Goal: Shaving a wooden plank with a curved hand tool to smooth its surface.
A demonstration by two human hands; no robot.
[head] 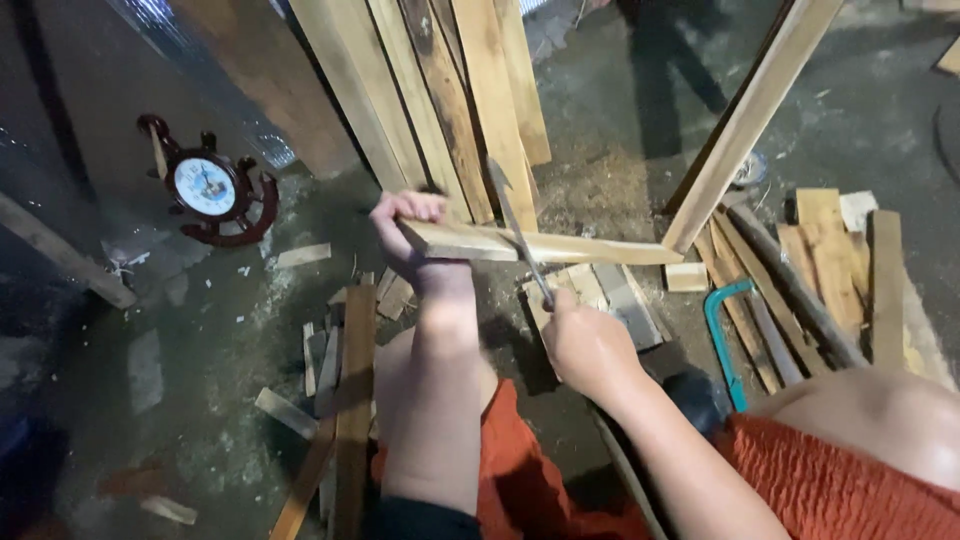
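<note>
The left hand (405, 232) was closed around the near end of a pale wooden strip (540, 245), fingers curled over its top edge, holding it roughly level above the floor. The right hand (585, 345) was clenched on the handle of a thin metal tool (515, 225) that rose at a slant and crossed the strip just right of the left hand; its tip looked hooked, but what kind of tool it was could not be told. The far end of the strip met a longer slanted strip (750, 115) at a corner, like part of a frame.

No container was in view. Below the right hand, short offcuts (590, 290) lay on the concrete floor (200, 330), partly hidden by the wrist. The person's knees, in orange cloth, covered the lower floor.

Beyond the left hand, planks (450, 90) leaned upright, their tops cut off by the picture's edge. To the right of the right hand lay a teal-framed saw (722, 340), its blade hard to make out, beside a stack of boards (840, 270). Left of the left hand, loose sticks (345, 400) lay scattered, and farther off a round clock (205, 185) in a dark red wheel-shaped frame. Bare floor stayed open between the clock and the sticks.
</note>
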